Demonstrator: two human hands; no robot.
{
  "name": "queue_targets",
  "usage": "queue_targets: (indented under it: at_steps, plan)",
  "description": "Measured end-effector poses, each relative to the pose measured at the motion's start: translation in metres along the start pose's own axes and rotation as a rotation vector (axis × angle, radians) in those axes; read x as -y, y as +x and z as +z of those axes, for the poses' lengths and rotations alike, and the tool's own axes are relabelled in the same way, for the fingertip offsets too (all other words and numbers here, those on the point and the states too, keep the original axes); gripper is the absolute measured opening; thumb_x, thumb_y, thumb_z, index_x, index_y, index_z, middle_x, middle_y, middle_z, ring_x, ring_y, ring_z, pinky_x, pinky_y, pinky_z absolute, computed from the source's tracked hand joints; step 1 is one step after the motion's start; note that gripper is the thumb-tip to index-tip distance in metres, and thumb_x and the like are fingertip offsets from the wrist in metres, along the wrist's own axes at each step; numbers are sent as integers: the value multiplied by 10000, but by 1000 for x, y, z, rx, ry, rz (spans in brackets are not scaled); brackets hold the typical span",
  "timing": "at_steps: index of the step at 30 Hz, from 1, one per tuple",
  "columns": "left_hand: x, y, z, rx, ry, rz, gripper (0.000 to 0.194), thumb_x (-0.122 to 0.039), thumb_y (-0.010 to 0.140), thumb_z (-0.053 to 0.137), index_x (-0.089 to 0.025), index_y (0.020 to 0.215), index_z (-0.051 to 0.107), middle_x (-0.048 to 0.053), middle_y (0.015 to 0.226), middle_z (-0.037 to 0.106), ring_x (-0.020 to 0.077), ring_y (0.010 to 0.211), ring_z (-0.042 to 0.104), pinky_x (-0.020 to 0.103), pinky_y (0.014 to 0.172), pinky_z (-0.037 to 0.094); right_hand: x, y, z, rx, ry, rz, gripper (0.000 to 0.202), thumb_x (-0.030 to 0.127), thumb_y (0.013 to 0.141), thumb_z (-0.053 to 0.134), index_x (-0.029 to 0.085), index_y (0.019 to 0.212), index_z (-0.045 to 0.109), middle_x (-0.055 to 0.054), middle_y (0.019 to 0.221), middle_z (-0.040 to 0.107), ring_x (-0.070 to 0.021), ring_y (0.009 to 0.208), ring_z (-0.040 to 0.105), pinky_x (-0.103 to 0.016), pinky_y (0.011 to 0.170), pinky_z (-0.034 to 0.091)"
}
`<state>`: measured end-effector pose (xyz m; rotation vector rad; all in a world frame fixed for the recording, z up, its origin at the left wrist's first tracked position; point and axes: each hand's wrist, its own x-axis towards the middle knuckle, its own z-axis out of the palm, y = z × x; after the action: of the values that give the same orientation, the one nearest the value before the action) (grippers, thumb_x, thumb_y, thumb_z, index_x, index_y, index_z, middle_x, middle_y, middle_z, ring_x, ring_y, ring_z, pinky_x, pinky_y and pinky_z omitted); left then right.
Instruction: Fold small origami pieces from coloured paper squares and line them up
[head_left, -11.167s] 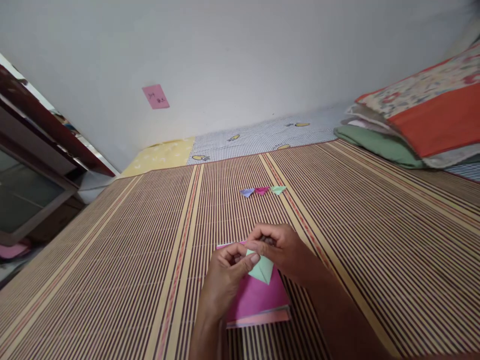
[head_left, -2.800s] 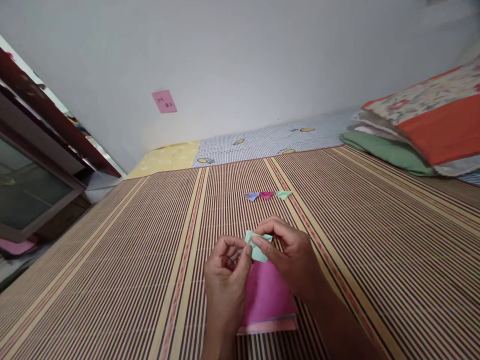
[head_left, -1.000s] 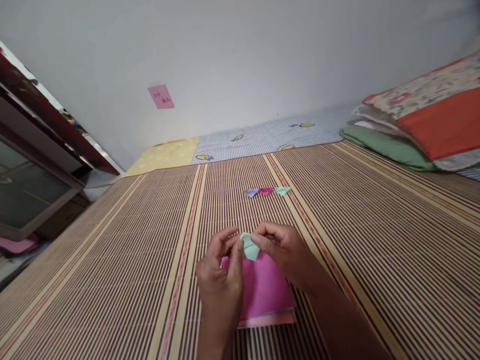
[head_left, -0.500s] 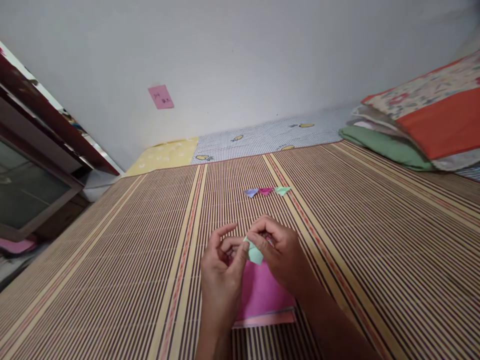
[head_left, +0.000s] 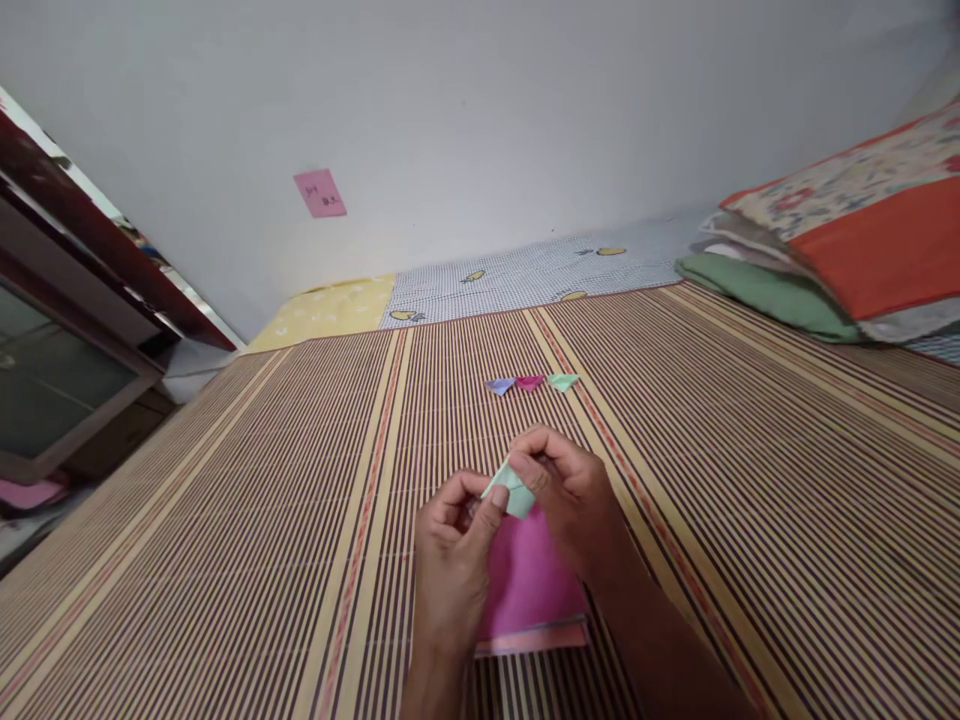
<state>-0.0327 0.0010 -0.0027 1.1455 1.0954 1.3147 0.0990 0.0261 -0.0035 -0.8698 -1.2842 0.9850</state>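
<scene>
Between both hands is a small folded piece of pale green paper (head_left: pixel 517 499). My left hand (head_left: pixel 454 540) pinches its left corner with thumb and fingers. On its upper right side, my right hand (head_left: pixel 568 500) grips it with the thumb on top and the fingers curled behind. Below the hands lies a stack of pink paper sheets (head_left: pixel 529 585), partly covered by them. Farther off, three small folded paper triangles lie in a row: a lavender one (head_left: pixel 500 386), a magenta one (head_left: pixel 529 383) and a light green one (head_left: pixel 562 382).
A striped bamboo mat (head_left: pixel 247 520) covers the surface. Folded bedding (head_left: pixel 870 265) is piled at the right, against the wall. Yellow and checked cloth (head_left: pixel 480 280) runs along the back edge. A pink note (head_left: pixel 320 193) is on the wall. A glass-fronted cabinet (head_left: pixel 60 380) stands left.
My left fingers have closed in on the green paper from a more spread pose. The paper has tilted, its left end lower, and both hands have shifted slightly right.
</scene>
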Motion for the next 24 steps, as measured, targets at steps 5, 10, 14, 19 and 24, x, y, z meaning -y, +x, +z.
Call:
queue_targets:
  at_steps: [5, 10, 14, 19, 24]
  plan:
    - [-4, 1, -1, 4, 91, 43, 290, -405, 915, 688, -175, 740, 660, -19, 689, 607, 108, 645, 516, 199, 610, 406, 0, 2, -2, 3, -39, -44, 176, 268, 952, 606, 186, 797, 603, 23, 741, 556, -123, 645, 501, -257, 590, 403]
    - [-3, -1, -1, 6, 106, 62, 266, -405, 938, 659, -183, 793, 686, -21, 691, 599, 114, 657, 529, 202, 610, 398, 2, 3, -6, 10, -32, -22, 180, 270, 946, 611, 185, 787, 608, 26, 723, 555, -120, 624, 494, -255, 566, 394]
    - [-4, 0, -4, 66, 128, 33, 241, -398, 927, 676, -179, 831, 704, -10, 714, 617, 127, 679, 547, 219, 630, 412, 4, 4, -10, 73, -32, 22, 174, 258, 918, 645, 181, 763, 626, 28, 694, 557, -117, 620, 499, -249, 567, 393]
    - [-2, 1, -7, -16, 67, 109, 189, -352, 918, 698, -185, 831, 697, -10, 752, 627, 136, 721, 576, 230, 679, 447, 0, 6, -8, 173, 40, 162, 159, 304, 866, 705, 174, 797, 645, 24, 696, 581, -124, 636, 516, -251, 584, 406]
    - [4, 3, -10, -96, -42, 121, 172, -344, 916, 706, -188, 844, 694, 0, 799, 659, 137, 747, 586, 233, 704, 465, -1, 6, -8, 186, -23, 141, 168, 290, 883, 681, 178, 762, 647, 45, 642, 527, -114, 601, 458, -244, 553, 346]
